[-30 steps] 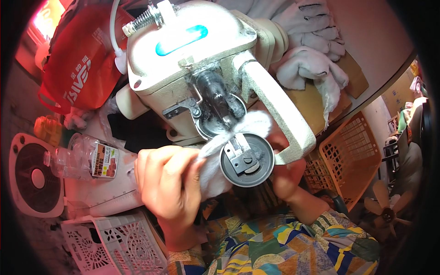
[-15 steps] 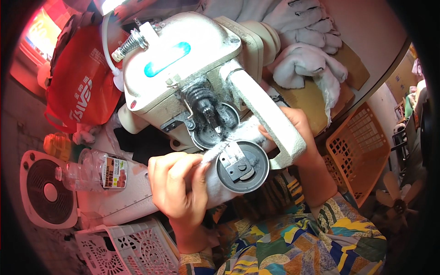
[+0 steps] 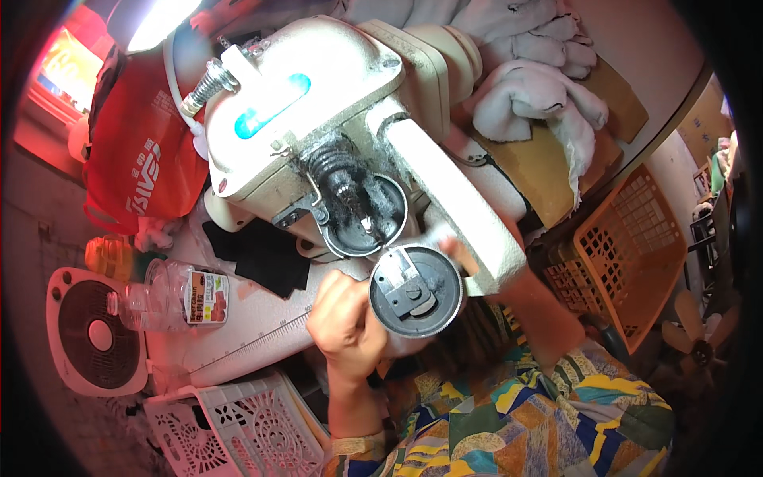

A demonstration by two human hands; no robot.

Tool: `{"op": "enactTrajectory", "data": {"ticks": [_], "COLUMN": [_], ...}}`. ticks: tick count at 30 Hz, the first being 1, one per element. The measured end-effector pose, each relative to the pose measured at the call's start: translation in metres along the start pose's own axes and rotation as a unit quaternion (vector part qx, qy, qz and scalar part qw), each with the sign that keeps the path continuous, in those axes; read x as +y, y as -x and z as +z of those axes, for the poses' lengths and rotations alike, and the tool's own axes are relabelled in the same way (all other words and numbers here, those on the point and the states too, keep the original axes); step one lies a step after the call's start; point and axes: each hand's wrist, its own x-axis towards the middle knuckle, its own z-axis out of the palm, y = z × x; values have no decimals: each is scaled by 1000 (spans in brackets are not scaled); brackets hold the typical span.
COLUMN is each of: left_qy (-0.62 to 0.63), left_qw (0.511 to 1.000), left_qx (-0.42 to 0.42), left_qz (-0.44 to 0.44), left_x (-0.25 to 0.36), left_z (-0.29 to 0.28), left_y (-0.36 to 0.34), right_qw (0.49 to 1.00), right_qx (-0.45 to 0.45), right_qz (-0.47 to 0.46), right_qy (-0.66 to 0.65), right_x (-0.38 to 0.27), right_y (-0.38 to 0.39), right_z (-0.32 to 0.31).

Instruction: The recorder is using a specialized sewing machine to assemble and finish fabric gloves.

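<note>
A white lamp (image 3: 163, 24) shines brightly at the upper left, where reddish light tints the grey surface (image 3: 36, 207). The white table (image 3: 258, 322) bears a ruler scale (image 3: 246, 348); a bladed fan (image 3: 701, 351) stands in shadow at lower right.

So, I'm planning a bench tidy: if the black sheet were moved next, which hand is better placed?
Probably the left hand: it is nearer the black sheet, on the same side of the round disc. The right hand is across the disc, partly hidden behind the pale machine bracket.
</note>
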Motion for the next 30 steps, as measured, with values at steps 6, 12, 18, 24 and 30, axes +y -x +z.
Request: {"op": "enactTrajectory", "data": {"ticks": [6,12,18,24,30], "left_qy": [5,142,248,258,321], "left_qw": [970,954,917,911,906], "left_qx": [-205,-195,30,118,79], "left_qz": [-129,-176,-312,-300,-264], "left_x": [-2,37,69,87,97], "left_z": [14,14,26,22,28], "left_y": [87,72,99,107,122], "right_qw": [975,950,989,971,955], "right_qx": [-143,-292,-61,-156,-148], "right_qz": [166,104,106,161,199], "right_qy": [27,-38,-88,-82,-162], "right_x": [16,-28,-43,-54,-79], "right_y": [80,55,64,90,92], "right_z": [-31,-45,-31,-44,-36]}}
